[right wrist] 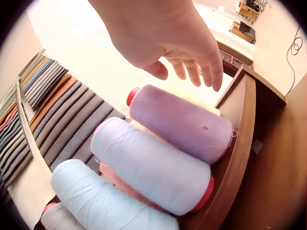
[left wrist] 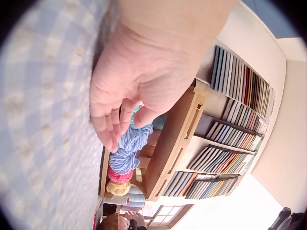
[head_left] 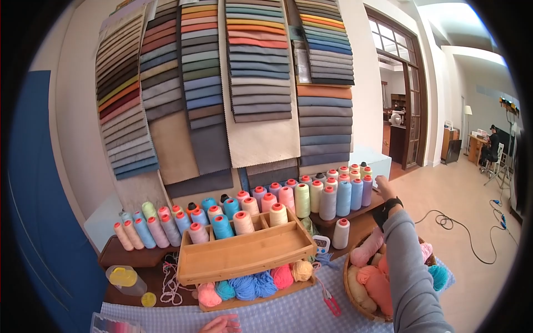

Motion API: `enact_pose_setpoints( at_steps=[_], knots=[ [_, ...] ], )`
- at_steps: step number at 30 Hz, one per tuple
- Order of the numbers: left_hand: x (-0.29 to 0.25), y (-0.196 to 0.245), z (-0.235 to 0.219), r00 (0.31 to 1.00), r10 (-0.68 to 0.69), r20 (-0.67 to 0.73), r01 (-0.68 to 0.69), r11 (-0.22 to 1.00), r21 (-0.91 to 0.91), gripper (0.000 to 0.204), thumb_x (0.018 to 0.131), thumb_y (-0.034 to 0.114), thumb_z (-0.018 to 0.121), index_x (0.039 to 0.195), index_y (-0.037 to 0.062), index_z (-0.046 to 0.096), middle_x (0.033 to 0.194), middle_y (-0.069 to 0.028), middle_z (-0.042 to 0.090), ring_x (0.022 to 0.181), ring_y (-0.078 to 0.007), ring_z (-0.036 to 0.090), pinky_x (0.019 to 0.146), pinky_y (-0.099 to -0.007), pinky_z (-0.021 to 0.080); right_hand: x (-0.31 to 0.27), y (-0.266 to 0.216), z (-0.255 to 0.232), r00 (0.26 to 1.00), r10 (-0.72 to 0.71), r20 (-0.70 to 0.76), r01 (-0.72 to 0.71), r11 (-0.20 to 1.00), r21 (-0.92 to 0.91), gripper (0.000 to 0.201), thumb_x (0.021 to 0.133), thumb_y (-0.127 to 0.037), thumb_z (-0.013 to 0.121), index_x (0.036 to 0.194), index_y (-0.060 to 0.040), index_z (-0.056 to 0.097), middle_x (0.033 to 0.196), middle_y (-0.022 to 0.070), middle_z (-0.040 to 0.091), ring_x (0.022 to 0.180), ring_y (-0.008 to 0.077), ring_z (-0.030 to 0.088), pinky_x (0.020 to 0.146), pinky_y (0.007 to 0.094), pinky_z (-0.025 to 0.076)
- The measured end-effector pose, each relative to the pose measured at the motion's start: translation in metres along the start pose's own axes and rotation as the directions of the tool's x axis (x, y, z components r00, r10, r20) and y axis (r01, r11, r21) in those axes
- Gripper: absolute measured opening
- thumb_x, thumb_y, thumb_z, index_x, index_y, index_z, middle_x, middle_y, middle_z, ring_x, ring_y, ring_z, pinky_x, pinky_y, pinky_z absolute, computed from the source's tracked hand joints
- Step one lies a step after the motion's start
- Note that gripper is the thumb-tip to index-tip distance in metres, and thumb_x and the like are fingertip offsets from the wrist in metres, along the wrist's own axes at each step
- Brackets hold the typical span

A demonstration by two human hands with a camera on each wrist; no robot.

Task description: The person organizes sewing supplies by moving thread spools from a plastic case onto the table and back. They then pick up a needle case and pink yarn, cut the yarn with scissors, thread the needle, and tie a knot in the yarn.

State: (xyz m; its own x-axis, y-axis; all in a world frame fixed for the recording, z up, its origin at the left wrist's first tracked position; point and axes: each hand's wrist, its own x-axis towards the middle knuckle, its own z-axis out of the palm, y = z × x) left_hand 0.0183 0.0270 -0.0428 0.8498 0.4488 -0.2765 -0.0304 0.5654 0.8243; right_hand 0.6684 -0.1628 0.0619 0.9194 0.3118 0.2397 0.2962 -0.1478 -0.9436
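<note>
The right hand (head_left: 384, 187) reaches out past the right end of the thread cone rows, fingers slightly bent and holding nothing. In the right wrist view that hand (right wrist: 177, 48) hovers just over a purple cone (right wrist: 182, 122), with a gap between them; a pale blue cone (right wrist: 151, 165) lies beside the purple one in that view. The left hand (head_left: 221, 323) rests low on the checkered cloth (head_left: 172, 319), before the yarn balls. In the left wrist view the left hand (left wrist: 139, 76) has relaxed, bent fingers and nothing in them, near blue yarn (left wrist: 128, 148).
A wooden tray box (head_left: 244, 252) stands mid-table with cones behind. A basket of yarn (head_left: 350, 288) sits under the right forearm. Nearby are a white cone (head_left: 341, 234), a small timer (head_left: 321, 244), pink scissors (head_left: 331, 304) and a clear tub (head_left: 126, 281). Fabric samples (head_left: 258, 100) hang behind.
</note>
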Motion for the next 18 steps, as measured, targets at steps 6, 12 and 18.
enact_pose_setpoints(
  at_steps=[6, 12, 18],
  knots=[
    [0.001, 0.001, 0.0, 0.999, -0.011, -0.03, 0.011, 1.0, 0.009, 0.03, 0.093, 0.02, 0.044, 0.117, 0.0028, 0.047, 0.093, -0.0058, 0.058, 0.086, -0.0161, 0.058, 0.076, -0.0293, 0.048, 0.011, 0.012, 0.015, 0.994, 0.018, 0.105, -0.039, 0.978, 0.205, 0.079, 0.082, -0.063, 0.033, 0.136, -0.0055, 0.025, 0.139, 0.0158, 0.029, 0.123, 0.0289, 0.033, 0.095, 0.0392, 0.031],
    [0.0, 0.0, 0.0, 0.999, -0.017, -0.03, 0.017, 1.0, 0.015, 0.031, 0.093, 0.02, 0.044, 0.119, 0.0024, 0.045, 0.096, -0.0069, 0.058, 0.086, -0.0165, 0.058, 0.075, -0.0295, 0.048, 0.011, 0.013, 0.014, 0.989, 0.027, 0.146, -0.07, 0.953, 0.296, 0.084, 0.081, -0.067, 0.031, 0.137, -0.0038, 0.024, 0.139, 0.0178, 0.026, 0.124, 0.0314, 0.032, 0.1, 0.0405, 0.026],
    [-0.003, 0.002, 0.0, 1.0, -0.018, -0.02, 0.018, 1.0, 0.004, 0.031, 0.093, 0.019, 0.045, 0.119, 0.0025, 0.045, 0.096, -0.0069, 0.058, 0.087, -0.0166, 0.058, 0.076, -0.0286, 0.048, 0.001, 0.008, 0.018, 0.983, 0.076, 0.169, -0.117, 0.961, 0.248, 0.082, 0.082, -0.066, 0.03, 0.134, -0.0019, 0.029, 0.134, 0.0214, 0.033, 0.118, 0.0333, 0.039, 0.097, 0.0412, 0.032]
  ],
)
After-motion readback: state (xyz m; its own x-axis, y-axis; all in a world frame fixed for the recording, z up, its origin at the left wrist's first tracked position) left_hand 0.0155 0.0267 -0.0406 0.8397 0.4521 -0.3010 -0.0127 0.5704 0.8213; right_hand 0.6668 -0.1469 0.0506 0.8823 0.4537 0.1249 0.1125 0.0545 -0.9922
